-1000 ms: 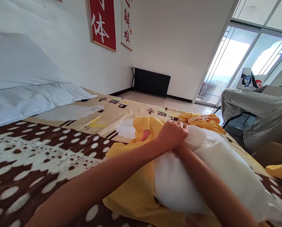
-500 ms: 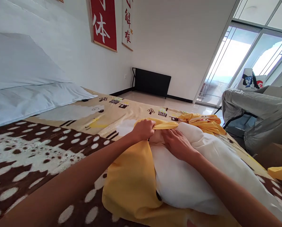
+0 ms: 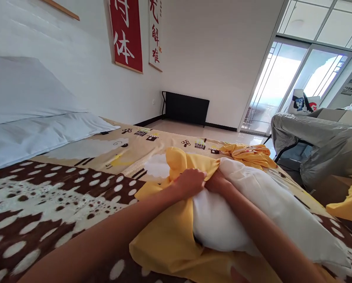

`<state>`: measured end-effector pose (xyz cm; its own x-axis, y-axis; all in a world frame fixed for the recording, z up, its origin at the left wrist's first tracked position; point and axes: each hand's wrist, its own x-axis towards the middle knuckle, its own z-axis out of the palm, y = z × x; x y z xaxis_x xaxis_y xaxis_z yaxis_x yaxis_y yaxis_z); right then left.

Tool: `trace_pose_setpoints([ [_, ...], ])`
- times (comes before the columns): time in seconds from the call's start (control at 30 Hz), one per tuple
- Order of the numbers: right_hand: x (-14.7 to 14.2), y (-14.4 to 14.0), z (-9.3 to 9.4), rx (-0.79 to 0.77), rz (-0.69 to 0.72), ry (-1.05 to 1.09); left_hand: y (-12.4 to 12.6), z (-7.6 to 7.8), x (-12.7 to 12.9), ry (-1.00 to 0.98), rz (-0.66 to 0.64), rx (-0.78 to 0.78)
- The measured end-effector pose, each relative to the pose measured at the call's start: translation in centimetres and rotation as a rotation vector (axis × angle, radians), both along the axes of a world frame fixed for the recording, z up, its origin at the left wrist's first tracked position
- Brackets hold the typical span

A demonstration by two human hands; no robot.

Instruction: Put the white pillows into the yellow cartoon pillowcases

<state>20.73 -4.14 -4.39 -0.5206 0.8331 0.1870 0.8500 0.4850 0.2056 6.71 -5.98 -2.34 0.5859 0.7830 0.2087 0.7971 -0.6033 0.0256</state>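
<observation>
Two things meet at the middle of the bed — a white pillow [image 3: 252,212] and a yellow pillowcase [image 3: 167,239] that lies spread under it and bunches up over its far end. The pillow rests on the patterned blanket [image 3: 61,196], its far end pointing toward the glass doors. The left hand [image 3: 190,181] lies on the yellow cloth just beside the pillow's far end, fingers curled down onto the fabric; whether they pinch a fold cannot be told. The right hand [image 3: 215,182] sits against the pillow's far end, touching the left hand, and is mostly hidden by it — how its fingers stand cannot be told. Both forearms run from the lower edge toward the pillow, the right one lying along its top. Beyond the pillow lies a second crumpled yellow cloth [image 3: 248,153]. Left of the pillow, at the head of the bed, are two pale bed pillows [image 3: 31,118] against the wall. Right of the pillow stands furniture under a grey cover [image 3: 320,145].
</observation>
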Motion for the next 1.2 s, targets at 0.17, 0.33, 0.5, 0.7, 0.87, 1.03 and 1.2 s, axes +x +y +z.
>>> trace_pose_setpoints([
  [0.17, 3.1, -1.9, 2.7, -0.078, 0.153, 0.066, 2.4, -0.2, -4.0, 0.008, 0.127, -0.061],
  [0.33, 9.8, 0.5, 5.6, 0.143, -0.145, 0.294, 1.4, 0.2, -3.5, 0.010, 0.072, -0.028],
  [0.5, 12.0, 1.2, 3.0, -0.140, -0.353, 0.301, -0.4, 0.7, -1.5, 0.045, 0.016, 0.041],
  [0.7, 7.3, -2.1, 2.3, 0.040, -0.547, 0.177, 1.2, 1.4, -0.5, -0.018, 0.072, 0.129],
  [0.87, 3.1, -7.0, 3.0, 0.121, -0.467, 0.055, 3.8, 2.9, 2.9, -0.139, 0.107, 0.108],
  [1.03, 2.2, -7.7, 2.0, 0.109, -0.341, -0.096, 3.8, 4.8, 7.6, -0.232, 0.089, 0.110],
  [1.2, 7.0, -3.2, 1.7, 0.022, -0.478, -0.055, -0.3, 3.1, 7.7, -0.130, -0.186, 0.185],
])
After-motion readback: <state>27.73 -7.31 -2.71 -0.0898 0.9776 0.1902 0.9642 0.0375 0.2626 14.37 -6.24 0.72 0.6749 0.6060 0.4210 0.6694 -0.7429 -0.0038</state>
